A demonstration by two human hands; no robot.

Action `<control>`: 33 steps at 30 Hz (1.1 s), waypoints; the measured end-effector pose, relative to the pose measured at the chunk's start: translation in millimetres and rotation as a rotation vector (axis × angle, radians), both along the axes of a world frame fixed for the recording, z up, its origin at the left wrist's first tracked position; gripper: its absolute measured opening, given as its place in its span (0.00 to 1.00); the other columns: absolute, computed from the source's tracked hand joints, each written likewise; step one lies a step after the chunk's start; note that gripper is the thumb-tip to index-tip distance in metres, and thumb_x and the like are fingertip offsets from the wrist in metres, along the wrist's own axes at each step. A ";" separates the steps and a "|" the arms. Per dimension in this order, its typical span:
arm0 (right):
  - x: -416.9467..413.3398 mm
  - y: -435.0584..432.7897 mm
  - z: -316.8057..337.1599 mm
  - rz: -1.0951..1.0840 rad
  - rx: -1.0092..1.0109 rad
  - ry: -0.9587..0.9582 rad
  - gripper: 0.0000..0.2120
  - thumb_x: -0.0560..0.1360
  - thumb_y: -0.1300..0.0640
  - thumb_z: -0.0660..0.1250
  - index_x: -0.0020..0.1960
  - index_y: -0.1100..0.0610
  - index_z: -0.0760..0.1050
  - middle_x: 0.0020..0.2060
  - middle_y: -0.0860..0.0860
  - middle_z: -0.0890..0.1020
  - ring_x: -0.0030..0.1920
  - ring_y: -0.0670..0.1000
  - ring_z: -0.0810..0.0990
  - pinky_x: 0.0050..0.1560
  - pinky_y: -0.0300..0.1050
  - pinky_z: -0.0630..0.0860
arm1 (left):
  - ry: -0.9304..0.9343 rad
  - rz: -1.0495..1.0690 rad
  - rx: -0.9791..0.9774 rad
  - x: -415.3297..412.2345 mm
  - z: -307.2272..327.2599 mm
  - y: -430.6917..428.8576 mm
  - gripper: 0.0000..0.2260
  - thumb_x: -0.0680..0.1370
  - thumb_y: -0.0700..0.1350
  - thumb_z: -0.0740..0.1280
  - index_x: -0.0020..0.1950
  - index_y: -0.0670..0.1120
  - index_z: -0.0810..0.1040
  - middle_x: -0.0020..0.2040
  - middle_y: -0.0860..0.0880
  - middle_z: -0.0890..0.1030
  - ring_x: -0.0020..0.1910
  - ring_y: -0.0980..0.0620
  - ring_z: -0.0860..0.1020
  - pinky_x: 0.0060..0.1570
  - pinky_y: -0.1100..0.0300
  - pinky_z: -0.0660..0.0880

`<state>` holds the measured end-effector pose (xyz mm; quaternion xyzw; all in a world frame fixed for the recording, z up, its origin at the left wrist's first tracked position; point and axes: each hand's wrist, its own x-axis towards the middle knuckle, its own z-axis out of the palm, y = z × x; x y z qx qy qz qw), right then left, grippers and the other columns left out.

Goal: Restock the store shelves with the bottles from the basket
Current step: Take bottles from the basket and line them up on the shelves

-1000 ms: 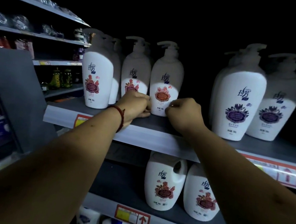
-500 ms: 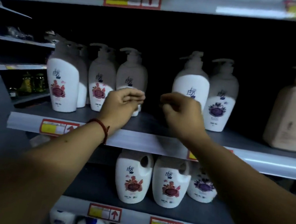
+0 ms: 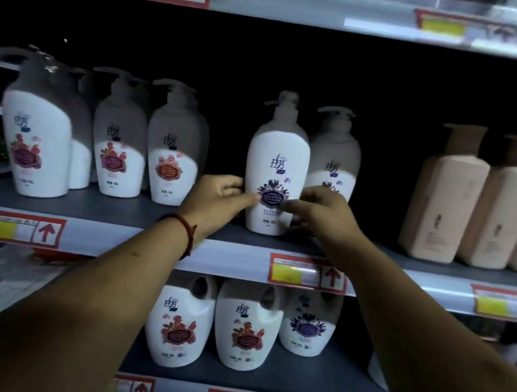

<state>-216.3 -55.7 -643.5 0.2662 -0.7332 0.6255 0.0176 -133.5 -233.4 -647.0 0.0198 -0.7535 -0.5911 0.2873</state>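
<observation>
Our hands have left the red-label bottle (image 3: 172, 151), which now stands off to the left of the left hand (image 3: 220, 197), and have closed on the purple-label bottle (image 3: 277, 162). We judge the red row faced and this bottle next to be squared up. The left hand curls its fingers round the bottle's left side, thumb on the label. The right hand (image 3: 324, 212) grips the other side likewise. The bottle stands upright between both hands on the shelf (image 3: 117, 210). It is white and pump-topped, its purple flowered label facing us, its top in shadow.
</observation>
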 end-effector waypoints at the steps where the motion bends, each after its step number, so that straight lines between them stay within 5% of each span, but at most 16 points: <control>1: 0.8 -0.6 -0.4 0.016 0.017 0.015 0.17 0.65 0.57 0.78 0.49 0.65 0.82 0.44 0.63 0.85 0.42 0.63 0.85 0.46 0.59 0.83 | 0.005 -0.012 0.008 0.0 -1.0 -0.5 0.08 0.74 0.40 0.74 0.52 0.45 0.83 0.49 0.46 0.86 0.49 0.50 0.84 0.55 0.52 0.80; 6: -2.8 -2.7 -7.2 0.010 0.073 0.119 0.13 0.68 0.56 0.80 0.50 0.59 0.84 0.43 0.53 0.88 0.44 0.55 0.87 0.48 0.57 0.85 | -0.003 -0.072 0.031 2.5 -1.5 -0.3 0.11 0.75 0.36 0.73 0.57 0.41 0.81 0.51 0.44 0.86 0.52 0.49 0.84 0.54 0.54 0.81; 11: -2.4 -2.3 -8.4 0.012 0.084 0.127 0.12 0.70 0.56 0.79 0.51 0.58 0.85 0.43 0.51 0.88 0.45 0.53 0.87 0.51 0.56 0.84 | 0.009 -0.137 0.071 3.3 -2.1 -0.9 0.09 0.75 0.33 0.71 0.53 0.44 0.81 0.49 0.48 0.86 0.45 0.56 0.85 0.43 0.64 0.81; 18: 2.8 -2.2 -6.2 0.014 0.091 0.089 0.13 0.70 0.55 0.79 0.51 0.59 0.84 0.44 0.52 0.88 0.46 0.54 0.87 0.52 0.58 0.84 | -0.044 -0.146 0.069 0.9 -2.4 -4.3 0.14 0.75 0.35 0.72 0.60 0.39 0.79 0.54 0.44 0.85 0.45 0.57 0.85 0.39 0.66 0.79; 24: 12.2 2.4 2.6 -0.063 -0.133 -0.115 0.09 0.73 0.54 0.74 0.44 0.60 0.81 0.36 0.56 0.83 0.36 0.54 0.81 0.38 0.49 0.83 | -0.109 -0.119 -0.063 -3.3 -3.1 -4.4 0.12 0.74 0.38 0.74 0.56 0.42 0.82 0.52 0.47 0.86 0.54 0.51 0.84 0.63 0.53 0.77; 28: 0.8 0.8 -6.5 -0.339 -0.231 -0.073 0.08 0.64 0.52 0.65 0.30 0.56 0.73 0.30 0.54 0.80 0.35 0.59 0.81 0.46 0.65 0.82 | -0.099 -0.085 -0.091 -2.9 -3.7 -1.7 0.12 0.74 0.40 0.74 0.57 0.43 0.81 0.52 0.48 0.86 0.54 0.52 0.84 0.64 0.50 0.76; 33: 7.3 2.0 -0.4 -0.447 -0.216 -0.111 0.07 0.70 0.61 0.61 0.42 0.61 0.77 0.45 0.59 0.84 0.46 0.60 0.83 0.53 0.54 0.82 | -0.106 -0.070 -0.109 -2.9 -2.7 0.1 0.18 0.72 0.43 0.77 0.60 0.46 0.80 0.56 0.51 0.85 0.56 0.57 0.82 0.64 0.51 0.76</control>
